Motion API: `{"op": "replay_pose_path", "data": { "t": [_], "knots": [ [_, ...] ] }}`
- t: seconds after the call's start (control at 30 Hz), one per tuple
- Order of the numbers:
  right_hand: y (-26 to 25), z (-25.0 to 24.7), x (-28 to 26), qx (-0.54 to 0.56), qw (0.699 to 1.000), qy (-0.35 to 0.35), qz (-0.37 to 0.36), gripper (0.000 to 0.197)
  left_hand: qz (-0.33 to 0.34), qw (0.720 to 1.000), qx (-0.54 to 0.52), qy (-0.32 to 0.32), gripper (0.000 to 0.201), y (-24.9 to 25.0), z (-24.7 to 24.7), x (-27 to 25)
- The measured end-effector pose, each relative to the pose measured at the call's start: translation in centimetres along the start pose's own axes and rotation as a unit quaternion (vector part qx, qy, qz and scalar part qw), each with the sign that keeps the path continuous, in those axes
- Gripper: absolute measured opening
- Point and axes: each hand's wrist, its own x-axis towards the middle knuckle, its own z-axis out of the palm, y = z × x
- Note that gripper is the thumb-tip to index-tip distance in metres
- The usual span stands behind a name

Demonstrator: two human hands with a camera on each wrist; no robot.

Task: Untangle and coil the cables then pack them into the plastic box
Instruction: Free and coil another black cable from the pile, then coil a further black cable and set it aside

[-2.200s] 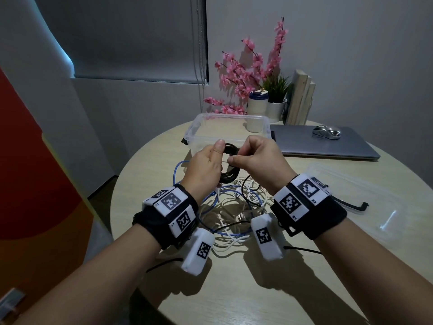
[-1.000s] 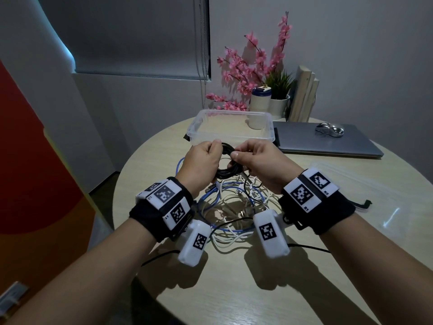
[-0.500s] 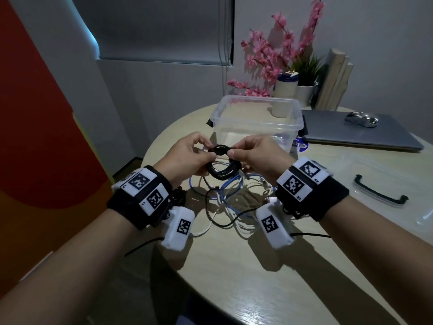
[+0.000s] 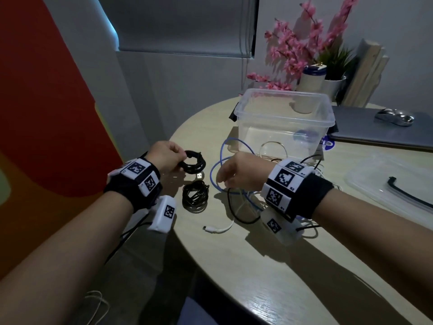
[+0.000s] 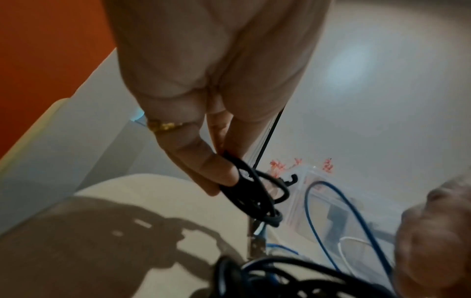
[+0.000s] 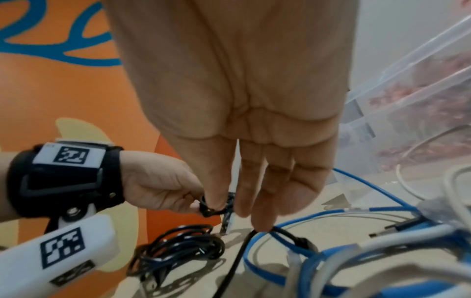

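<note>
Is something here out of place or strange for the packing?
Nothing is damaged or spilled. One oddity: the plastic box holds no cables, while one coiled black cable lies beside it on the table and the blue cable remains tangled.

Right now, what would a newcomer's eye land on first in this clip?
Probably the left hand pinching a small black cable coil just above the round table, with a second black coil lying below it. Next, the right hand open over a tangle of blue and white cables in front of the empty clear plastic box.
</note>
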Motion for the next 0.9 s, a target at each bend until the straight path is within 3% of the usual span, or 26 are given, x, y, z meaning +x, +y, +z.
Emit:
{"op": "replay_pose_path", "data": {
  "t": [0.13, 0.2, 0.3, 0.4, 0.53, 0.63, 0.77, 0.9],
  "knots": [
    [-0.2, 0.4, 1.1, -0.1, 0.995, -0.028, 0.004, 0.04, -0.035, 0.998, 0.04, -0.021, 0.013, -0.9, 1.0, 0.6],
    [0.1, 0.4, 1.4, -0.153, 0.986, -0.06, -0.005, 0.04, -0.02, 0.996, 0.084, -0.034, 0.009, -0.8, 1.2, 0.7],
    [0.3, 0.5, 1.3, -0.216, 0.969, -0.112, -0.033, 0.038, 0.015, 0.976, 0.195, -0.098, 0.023, -0.5, 0.8, 0.5],
    [0.3, 0.5, 1.4, -0.233, 0.964, -0.129, -0.01, 0.035, 0.018, 0.965, 0.223, -0.135, 0.028, -0.3, 0.4, 0.2],
    [0.8, -0.7, 1.6, -0.181, 0.983, -0.027, 0.014, 0.023, 0.071, 0.976, 0.18, -0.104, 0.023, 0.0, 0.5, -0.2],
    [1.5, -2.8, 0.9, -0.042, 0.996, 0.063, 0.049, 0.014, 0.134, 0.98, 0.117, -0.092, 0.014, 0.9, 0.9, -1.2],
    [2.4, -5.5, -1.1, 0.137, 0.969, 0.198, 0.046, 0.007, 0.182, 0.977, 0.04, -0.105, 0.021, 2.9, 2.0, -3.1],
    [3.4, -7.4, -2.5, 0.191, 0.942, 0.27, 0.059, 0.006, 0.185, 0.962, -0.084, -0.18, 0.034, 5.3, 3.9, -5.5]
  ]
}}
